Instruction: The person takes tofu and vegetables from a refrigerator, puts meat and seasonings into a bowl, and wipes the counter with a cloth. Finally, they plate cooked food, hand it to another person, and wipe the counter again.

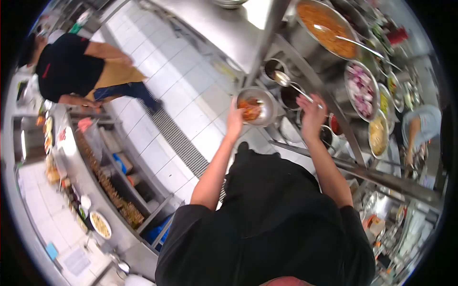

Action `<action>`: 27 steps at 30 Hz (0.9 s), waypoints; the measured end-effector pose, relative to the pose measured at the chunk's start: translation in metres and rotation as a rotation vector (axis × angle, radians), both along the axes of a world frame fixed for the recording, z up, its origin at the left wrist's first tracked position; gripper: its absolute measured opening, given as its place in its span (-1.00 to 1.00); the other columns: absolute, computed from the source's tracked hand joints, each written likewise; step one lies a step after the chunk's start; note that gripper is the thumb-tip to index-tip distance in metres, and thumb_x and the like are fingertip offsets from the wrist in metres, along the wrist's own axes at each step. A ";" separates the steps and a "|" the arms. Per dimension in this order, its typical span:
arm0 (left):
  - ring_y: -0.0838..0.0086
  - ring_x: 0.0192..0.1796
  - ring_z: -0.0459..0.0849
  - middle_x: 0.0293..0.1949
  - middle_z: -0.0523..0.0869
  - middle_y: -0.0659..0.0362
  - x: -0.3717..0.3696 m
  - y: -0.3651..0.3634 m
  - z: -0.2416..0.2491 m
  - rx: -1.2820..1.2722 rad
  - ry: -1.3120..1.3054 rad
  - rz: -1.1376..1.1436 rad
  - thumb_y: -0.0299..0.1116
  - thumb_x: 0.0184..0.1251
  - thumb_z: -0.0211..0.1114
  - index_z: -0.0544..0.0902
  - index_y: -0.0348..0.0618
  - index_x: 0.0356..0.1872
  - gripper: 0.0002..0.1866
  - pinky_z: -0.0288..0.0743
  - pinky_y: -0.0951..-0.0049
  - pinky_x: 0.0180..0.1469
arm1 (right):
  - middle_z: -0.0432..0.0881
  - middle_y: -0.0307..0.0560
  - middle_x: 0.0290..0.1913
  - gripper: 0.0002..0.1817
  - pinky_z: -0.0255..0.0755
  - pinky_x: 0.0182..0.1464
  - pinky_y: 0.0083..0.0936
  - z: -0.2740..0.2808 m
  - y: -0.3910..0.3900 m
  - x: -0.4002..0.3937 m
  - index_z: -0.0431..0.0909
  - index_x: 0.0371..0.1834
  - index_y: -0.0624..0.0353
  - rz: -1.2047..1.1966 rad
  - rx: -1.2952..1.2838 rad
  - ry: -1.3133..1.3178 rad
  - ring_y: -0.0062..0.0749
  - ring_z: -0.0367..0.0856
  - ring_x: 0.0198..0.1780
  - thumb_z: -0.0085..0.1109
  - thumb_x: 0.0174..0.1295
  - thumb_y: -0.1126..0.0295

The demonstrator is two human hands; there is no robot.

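My left hand (234, 119) is closed on the near-left rim of a round metal bowl (271, 108). Reddish-orange food pieces (250, 108) lie in the bowl. My right hand (313, 113) grips the handle of a metal spoon (282, 78), fingers partly extended along it. The spoon's head points up and left, above a group of round sauce containers, apart from the bowl. One container holds dark sauce (290, 98); another, right of my hand, holds something red (335, 125).
Metal rails (329, 93) run beside my right hand. Beyond them are a large pot (299, 44) of orange food with a ladle (365, 47), and chopped onions (361, 88). A co-worker (71, 66) stands left by a counter. Another person's arm (413, 138) shows right. A floor drain (179, 138) crosses the tiles.
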State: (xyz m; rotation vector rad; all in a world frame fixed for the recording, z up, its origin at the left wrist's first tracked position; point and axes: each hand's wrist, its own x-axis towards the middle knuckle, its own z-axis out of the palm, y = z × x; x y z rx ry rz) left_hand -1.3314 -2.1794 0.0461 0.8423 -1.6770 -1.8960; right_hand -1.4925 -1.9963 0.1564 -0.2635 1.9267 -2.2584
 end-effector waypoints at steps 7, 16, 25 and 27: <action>0.27 0.30 0.48 0.23 0.53 -0.05 0.033 0.005 0.024 0.180 0.130 0.052 -0.45 0.23 -0.02 0.32 -0.35 0.40 -0.37 0.28 0.32 0.41 | 0.75 0.09 0.04 -0.49 0.49 0.22 -0.42 -0.035 -0.032 -0.065 0.65 0.01 0.39 0.086 0.364 0.017 -0.28 0.73 0.03 -0.21 0.60 0.15; 0.27 0.31 0.46 0.23 0.51 -0.03 0.053 0.014 0.012 0.154 0.094 0.038 -0.39 0.22 -0.04 0.32 -0.34 0.40 -0.36 0.26 0.31 0.42 | 0.72 0.27 -0.08 -0.39 0.54 0.07 -0.08 -0.010 -0.013 -0.052 0.66 -0.08 0.27 0.658 1.548 0.177 0.16 0.70 0.00 0.13 0.34 -0.17; 0.24 0.33 0.46 0.25 0.52 -0.05 0.037 0.020 0.028 0.141 0.091 -0.047 -0.40 0.22 0.00 0.33 -0.36 0.40 -0.35 0.23 0.30 0.44 | 0.75 0.18 -0.15 -0.72 0.56 0.05 -0.11 -0.050 0.011 -0.048 0.68 -0.11 0.20 0.194 1.170 0.386 0.14 0.72 -0.07 0.12 0.11 0.57; 0.24 0.33 0.46 0.25 0.53 -0.06 0.033 0.019 0.028 0.158 0.076 -0.068 -0.40 0.23 -0.01 0.33 -0.36 0.41 -0.35 0.23 0.30 0.43 | 0.74 0.20 -0.10 -0.72 0.54 0.10 -0.12 -0.051 0.015 -0.054 0.68 -0.12 0.23 0.215 1.147 0.376 0.11 0.70 0.00 0.10 0.11 0.60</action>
